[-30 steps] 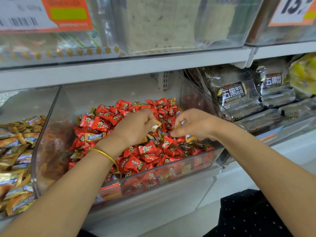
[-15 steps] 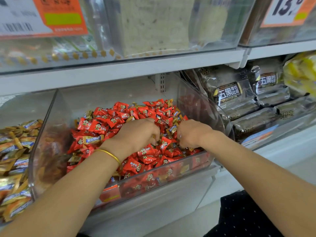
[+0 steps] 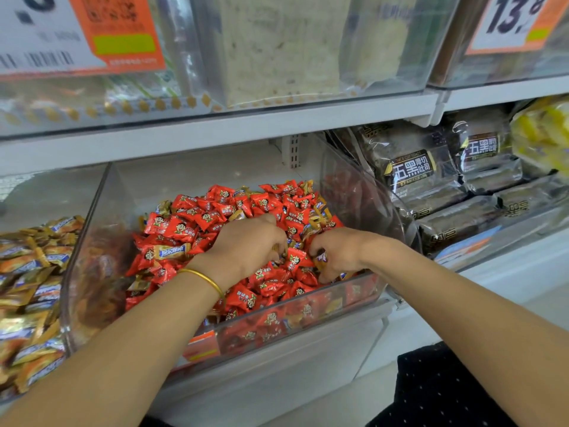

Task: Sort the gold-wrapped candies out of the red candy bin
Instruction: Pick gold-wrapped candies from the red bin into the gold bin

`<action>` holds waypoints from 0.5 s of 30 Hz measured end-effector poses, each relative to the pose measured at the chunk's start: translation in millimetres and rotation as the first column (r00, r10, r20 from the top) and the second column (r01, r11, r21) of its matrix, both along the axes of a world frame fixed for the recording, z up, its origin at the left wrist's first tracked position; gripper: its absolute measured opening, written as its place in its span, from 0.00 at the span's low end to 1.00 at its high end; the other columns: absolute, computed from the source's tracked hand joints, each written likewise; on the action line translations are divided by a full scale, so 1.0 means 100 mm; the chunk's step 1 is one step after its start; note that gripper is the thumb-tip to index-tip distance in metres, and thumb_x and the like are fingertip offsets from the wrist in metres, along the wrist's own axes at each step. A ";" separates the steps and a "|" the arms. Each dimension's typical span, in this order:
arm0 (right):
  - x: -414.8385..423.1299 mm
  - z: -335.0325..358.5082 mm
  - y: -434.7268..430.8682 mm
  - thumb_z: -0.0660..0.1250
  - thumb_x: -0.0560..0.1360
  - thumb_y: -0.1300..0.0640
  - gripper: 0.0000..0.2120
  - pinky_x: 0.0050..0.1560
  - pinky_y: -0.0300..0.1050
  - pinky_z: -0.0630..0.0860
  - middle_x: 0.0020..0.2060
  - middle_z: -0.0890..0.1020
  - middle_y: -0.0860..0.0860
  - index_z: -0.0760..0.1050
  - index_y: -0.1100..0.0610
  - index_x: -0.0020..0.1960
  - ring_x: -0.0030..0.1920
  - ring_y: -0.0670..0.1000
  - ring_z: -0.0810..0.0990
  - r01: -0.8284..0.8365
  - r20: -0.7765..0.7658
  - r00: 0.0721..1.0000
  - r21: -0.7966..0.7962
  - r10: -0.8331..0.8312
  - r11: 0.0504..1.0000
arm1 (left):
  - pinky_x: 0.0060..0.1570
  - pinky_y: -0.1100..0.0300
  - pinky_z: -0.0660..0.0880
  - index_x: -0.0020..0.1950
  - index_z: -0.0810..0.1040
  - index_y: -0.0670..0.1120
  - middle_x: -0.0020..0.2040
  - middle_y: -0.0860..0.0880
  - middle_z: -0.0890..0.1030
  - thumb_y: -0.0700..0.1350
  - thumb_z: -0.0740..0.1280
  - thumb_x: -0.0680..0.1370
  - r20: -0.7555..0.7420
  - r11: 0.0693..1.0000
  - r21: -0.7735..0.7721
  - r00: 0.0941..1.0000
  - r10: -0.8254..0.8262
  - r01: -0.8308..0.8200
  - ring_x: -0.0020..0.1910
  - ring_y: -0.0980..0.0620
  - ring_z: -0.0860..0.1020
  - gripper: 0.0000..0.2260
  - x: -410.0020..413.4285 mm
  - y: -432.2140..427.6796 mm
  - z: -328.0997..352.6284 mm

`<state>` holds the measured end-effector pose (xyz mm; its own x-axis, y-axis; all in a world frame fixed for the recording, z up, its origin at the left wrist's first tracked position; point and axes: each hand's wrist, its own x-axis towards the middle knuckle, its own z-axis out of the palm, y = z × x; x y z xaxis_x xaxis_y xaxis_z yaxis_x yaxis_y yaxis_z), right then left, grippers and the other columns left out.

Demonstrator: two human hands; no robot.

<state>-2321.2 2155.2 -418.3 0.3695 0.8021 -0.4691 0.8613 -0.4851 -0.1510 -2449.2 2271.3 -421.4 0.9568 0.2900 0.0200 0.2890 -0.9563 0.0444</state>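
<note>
One oblong gold-wrapped candy point(image 3: 167, 251) lies on the red-wrapped candies point(image 3: 271, 285) in the clear plastic bin point(image 3: 92, 241) — long axis left to right. Two hands in: left hand point(image 3: 246, 245) curled, grip unclear — right hand point(image 3: 335, 254) pinching a second gold-wrapped candy point(image 3: 320, 258).

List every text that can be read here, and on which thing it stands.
"13.8": white-and-orange price sign, top right.
"五黑厚切吐司": dark plastic bread packet.
"阿尔卑斯", probably: gold-wrapped candy among red ones.
Blurred, unreadable: orange price tag at left, red candy wrappers.
</note>
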 end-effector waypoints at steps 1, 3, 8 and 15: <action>-0.01 0.02 0.00 0.72 0.72 0.54 0.30 0.59 0.42 0.70 0.67 0.70 0.52 0.66 0.55 0.71 0.65 0.54 0.71 -0.005 -0.020 1.000 -0.005 0.005 1.000 | 0.42 0.59 0.71 0.58 0.78 0.53 0.53 0.51 0.73 0.46 0.67 0.77 -0.034 1.000 0.007 0.999 -0.014 0.015 0.51 0.49 0.76 0.10 0.01 -0.01 -0.01; -0.01 0.05 -0.01 0.71 0.73 0.56 0.30 0.55 0.38 0.69 0.67 0.70 0.51 0.65 0.55 0.72 0.65 0.53 0.70 -0.008 -0.049 0.999 -0.014 0.007 1.000 | 0.43 0.58 0.73 0.59 0.78 0.51 0.53 0.50 0.73 0.45 0.68 0.76 -0.105 0.999 0.038 0.994 -0.035 0.039 0.52 0.48 0.75 0.11 0.04 -0.02 -0.03; -0.03 0.04 -0.02 0.70 0.72 0.62 0.20 0.28 0.29 0.60 0.35 0.66 0.44 0.73 0.56 0.64 0.40 0.46 0.68 0.005 -0.111 0.994 0.014 -0.003 1.000 | 0.53 0.51 0.75 0.58 0.77 0.49 0.57 0.50 0.75 0.45 0.67 0.76 -0.200 0.996 0.059 0.978 -0.058 0.071 0.58 0.47 0.74 0.11 0.10 -0.01 -0.04; 0.01 0.05 -0.06 0.71 0.70 0.65 0.14 0.22 0.30 0.64 0.32 0.74 0.42 0.76 0.56 0.54 0.29 0.40 0.71 0.269 -0.423 0.891 0.196 -0.166 0.943 | 0.53 0.56 0.73 0.58 0.79 0.54 0.58 0.53 0.78 0.48 0.66 0.77 -0.034 0.993 -0.118 0.999 0.024 -0.028 0.58 0.51 0.75 0.10 0.02 0.05 0.05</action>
